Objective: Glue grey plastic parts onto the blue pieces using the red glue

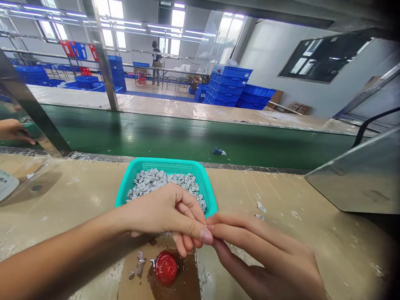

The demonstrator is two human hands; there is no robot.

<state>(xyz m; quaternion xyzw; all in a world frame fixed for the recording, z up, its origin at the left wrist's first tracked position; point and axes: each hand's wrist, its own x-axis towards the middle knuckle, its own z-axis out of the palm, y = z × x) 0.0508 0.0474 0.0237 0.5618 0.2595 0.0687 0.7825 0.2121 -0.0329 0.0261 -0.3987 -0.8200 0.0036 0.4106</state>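
My left hand [175,214] reaches in from the left, its thumb and fingers pinched together. The fingertips of my right hand [259,250] meet it from the right, also closed in a pinch. Whatever lies between the fingertips is hidden or too small to name. Just behind my left hand stands a turquoise plastic basket [210,196] holding many small light-grey plastic parts [153,179]. Below the hands, a small round red object [166,267] with a wet, shiny top sits on a wet brown board [131,287].
Two small grey pieces [261,207] lie on the tan worktop [243,187] at the right. A dark-and-white part [218,151] rests on the green conveyor belt [162,133]. A metal panel [359,175] borders the right; another person's hand [14,131] shows at far left.
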